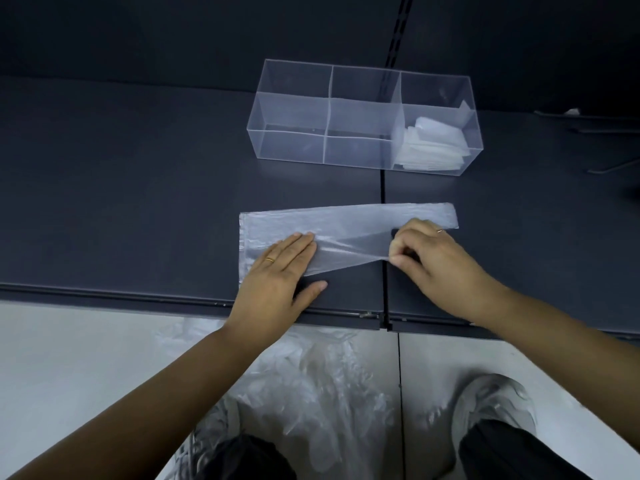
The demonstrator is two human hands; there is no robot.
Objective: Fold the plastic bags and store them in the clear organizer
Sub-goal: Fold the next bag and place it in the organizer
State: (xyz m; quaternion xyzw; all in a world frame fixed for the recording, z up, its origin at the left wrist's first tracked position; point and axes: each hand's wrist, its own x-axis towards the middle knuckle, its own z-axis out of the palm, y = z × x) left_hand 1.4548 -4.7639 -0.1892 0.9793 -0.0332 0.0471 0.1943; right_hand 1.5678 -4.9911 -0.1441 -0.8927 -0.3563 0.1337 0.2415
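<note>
Dark shelf (pixel 138 202): your left hand (pixel 277 271) lies flat, fingers straight, pinning the bag (pixel 346 220) to it. Your right hand (pixel 433 251) pinches its near edge; pull taut and crease evenly before filing behind in the organizer (pixel 291 109).

A shop, by its fittings: a dark grey metal display shelf (pixel 138 202) with a ridged front rail (pixel 138 295) and a slotted upright strip (pixel 401 26) stood above pale grey floor tiles (pixel 69 358).
</note>
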